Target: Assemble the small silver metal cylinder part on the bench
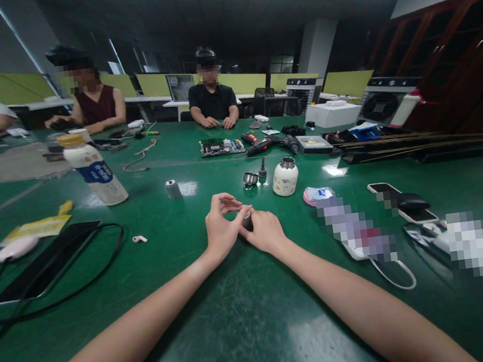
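In the middle of the table, my left hand (223, 221) pinches with thumb and fingertips at the top of a small dark, metallic-looking round piece (247, 221). My right hand (265, 229) is closed around the same piece from the other side. Fingers cover most of it, so its exact kind cannot be made out. Just beyond stand a shiny metal cup-like part (250, 179), a dark narrow fitting (262, 168) and a white patterned vacuum flask (285, 177) with its metal mouth uncovered. A grey cylinder (173, 189) stands off to the left.
The green table (241, 322) holds a milk-drink bottle (97, 172), a black tablet (49, 260) with a cable and a pink earbud (140, 238). Beyond lie a circuit board (221, 146) and power drills (270, 144). Phones lie right. Several people sit across.
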Available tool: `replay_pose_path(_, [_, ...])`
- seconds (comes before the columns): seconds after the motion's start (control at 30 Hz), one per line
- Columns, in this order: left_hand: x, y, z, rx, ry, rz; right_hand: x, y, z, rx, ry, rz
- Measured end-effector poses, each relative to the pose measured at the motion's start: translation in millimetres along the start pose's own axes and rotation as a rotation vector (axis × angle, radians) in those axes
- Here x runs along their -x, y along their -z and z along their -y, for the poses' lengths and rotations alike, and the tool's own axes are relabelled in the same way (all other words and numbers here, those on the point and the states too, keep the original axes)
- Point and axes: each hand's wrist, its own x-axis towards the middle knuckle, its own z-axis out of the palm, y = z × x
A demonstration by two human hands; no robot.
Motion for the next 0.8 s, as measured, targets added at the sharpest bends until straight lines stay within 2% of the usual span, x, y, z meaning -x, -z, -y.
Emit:
replay_pose_path(0.23, [0.2, 5.8, -3.4, -0.043, 0.036, 0.165, 0.5, 3.0, 1.2, -0.005, -0.005, 0.029])
replay_pose_path(0.37, [1.6, 9.1, -1.2, -0.009, 0.048, 0.194, 1.6, 3.5, 1.1, -0.017, -0.006, 0.011])
replay_pose_path(0.6, [1.7, 7.0, 0.9, 0.001, 0.066, 0.174, 1.4, 3.6, 0.8, -0.018, 0.002, 0.009])
replay_pose_path(0.8, [0.7, 6.1, 1.4, -0.133, 0.072, 0.13, 0.9, 3.3, 0.3, -0.026, 0.006, 0.016])
